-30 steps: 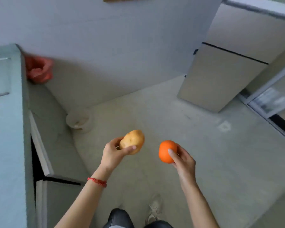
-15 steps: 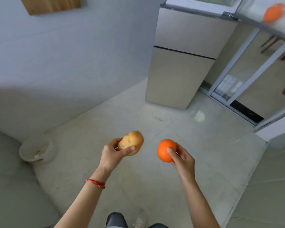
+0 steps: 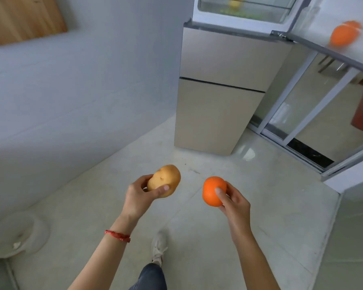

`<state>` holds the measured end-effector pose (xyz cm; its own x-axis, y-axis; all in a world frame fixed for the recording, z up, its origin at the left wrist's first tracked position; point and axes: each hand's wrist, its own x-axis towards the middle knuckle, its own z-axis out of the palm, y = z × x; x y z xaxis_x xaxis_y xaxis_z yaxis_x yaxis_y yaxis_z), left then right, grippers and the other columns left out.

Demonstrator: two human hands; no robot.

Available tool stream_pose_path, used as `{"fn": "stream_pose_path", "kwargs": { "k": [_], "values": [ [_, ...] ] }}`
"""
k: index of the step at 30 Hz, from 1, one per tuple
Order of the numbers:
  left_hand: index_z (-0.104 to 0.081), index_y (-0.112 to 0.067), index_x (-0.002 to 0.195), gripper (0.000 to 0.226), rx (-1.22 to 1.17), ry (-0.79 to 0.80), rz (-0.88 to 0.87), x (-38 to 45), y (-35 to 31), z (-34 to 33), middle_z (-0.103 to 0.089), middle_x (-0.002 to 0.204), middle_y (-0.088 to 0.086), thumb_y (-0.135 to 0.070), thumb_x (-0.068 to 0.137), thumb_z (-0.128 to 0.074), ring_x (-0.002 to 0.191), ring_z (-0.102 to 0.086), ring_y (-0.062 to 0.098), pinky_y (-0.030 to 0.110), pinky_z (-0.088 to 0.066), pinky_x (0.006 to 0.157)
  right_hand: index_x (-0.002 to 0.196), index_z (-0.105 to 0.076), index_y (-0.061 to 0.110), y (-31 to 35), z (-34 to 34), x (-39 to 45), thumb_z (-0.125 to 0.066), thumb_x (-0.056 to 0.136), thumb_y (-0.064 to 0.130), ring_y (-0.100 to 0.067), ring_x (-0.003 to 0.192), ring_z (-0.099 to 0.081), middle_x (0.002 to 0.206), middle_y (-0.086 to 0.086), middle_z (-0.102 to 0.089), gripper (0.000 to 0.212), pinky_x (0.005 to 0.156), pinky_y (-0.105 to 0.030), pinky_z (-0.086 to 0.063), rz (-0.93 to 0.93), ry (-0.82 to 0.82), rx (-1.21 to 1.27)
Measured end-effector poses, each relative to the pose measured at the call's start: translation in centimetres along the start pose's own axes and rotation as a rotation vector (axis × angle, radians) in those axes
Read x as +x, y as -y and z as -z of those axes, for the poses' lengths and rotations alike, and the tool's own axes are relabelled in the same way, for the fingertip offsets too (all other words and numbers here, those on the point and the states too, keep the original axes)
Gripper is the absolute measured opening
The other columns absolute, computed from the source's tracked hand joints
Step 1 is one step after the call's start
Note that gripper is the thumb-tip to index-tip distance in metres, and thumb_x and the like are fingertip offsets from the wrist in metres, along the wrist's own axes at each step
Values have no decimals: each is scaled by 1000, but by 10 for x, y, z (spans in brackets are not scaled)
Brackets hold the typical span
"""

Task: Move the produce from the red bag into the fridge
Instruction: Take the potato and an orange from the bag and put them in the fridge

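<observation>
My left hand [image 3: 139, 195] grips a tan potato [image 3: 165, 180] at chest height over the floor. My right hand [image 3: 234, 203] holds an orange [image 3: 213, 191] a short way to the right of it. The beige fridge [image 3: 222, 97] stands ahead at the upper right, some way beyond both hands. Its top compartment is open, and yellow and green items show blurred on a shelf inside. The open fridge door [image 3: 331, 32] swings out to the right, with an orange fruit [image 3: 344, 34] in its door shelf. The red bag is out of view.
A white round bin [image 3: 15, 235] sits on the floor at the lower left by the grey wall. Glass sliding doors [image 3: 314, 114] stand right of the fridge. A wooden panel [image 3: 23, 17] hangs at the top left. My foot [image 3: 158, 248] is on the pale tiled floor.
The view has swung right, away from the counter and red bag, toward the fridge, which is now closer with its open top in sight. Both hands keep their hold.
</observation>
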<state>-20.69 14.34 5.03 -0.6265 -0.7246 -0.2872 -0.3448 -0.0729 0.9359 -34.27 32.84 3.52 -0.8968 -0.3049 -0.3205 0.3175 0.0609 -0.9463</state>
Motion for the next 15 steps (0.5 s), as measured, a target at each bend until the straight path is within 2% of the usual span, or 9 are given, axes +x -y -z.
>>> {"fn": "stream_pose_path", "kwargs": {
  "k": [5, 8, 12, 15],
  "values": [
    [-59, -12, 110, 49, 7, 34, -20, 97, -38, -5, -64, 98, 2, -21, 67, -80, 87, -62, 17, 23, -49, 67, 125, -55, 8, 29, -39, 79, -72, 76, 17, -24, 109, -58, 120, -7, -59, 53, 89, -42, -52, 7, -43, 15],
    [-58, -14, 109, 48, 14, 69, -39, 151, -66, -7, -63, 97, 0, -20, 67, -81, 86, -61, 13, 22, -49, 67, 123, -57, 9, 49, -62, 124, -72, 76, 15, -24, 107, -59, 118, -8, -60, 50, 85, -41, -53, 8, -81, 37],
    [-58, -20, 105, 58, 4, 103, -27, 214, -95, -14, -64, 98, -1, -36, 54, -80, 88, -62, 17, 26, -50, 70, 121, -58, 8, 76, -84, 175, -72, 76, 13, -24, 103, -60, 114, -9, -62, 47, 84, -42, -53, 21, -114, 51],
    [-59, -18, 106, 56, 18, 108, -32, 254, -109, -27, -64, 97, 0, -33, 57, -82, 87, -62, 17, 25, -50, 69, 119, -59, 9, 91, -91, 212, -72, 75, 16, -24, 100, -60, 108, -5, -62, 46, 84, -43, -53, 32, -131, 39]
  ]
}}
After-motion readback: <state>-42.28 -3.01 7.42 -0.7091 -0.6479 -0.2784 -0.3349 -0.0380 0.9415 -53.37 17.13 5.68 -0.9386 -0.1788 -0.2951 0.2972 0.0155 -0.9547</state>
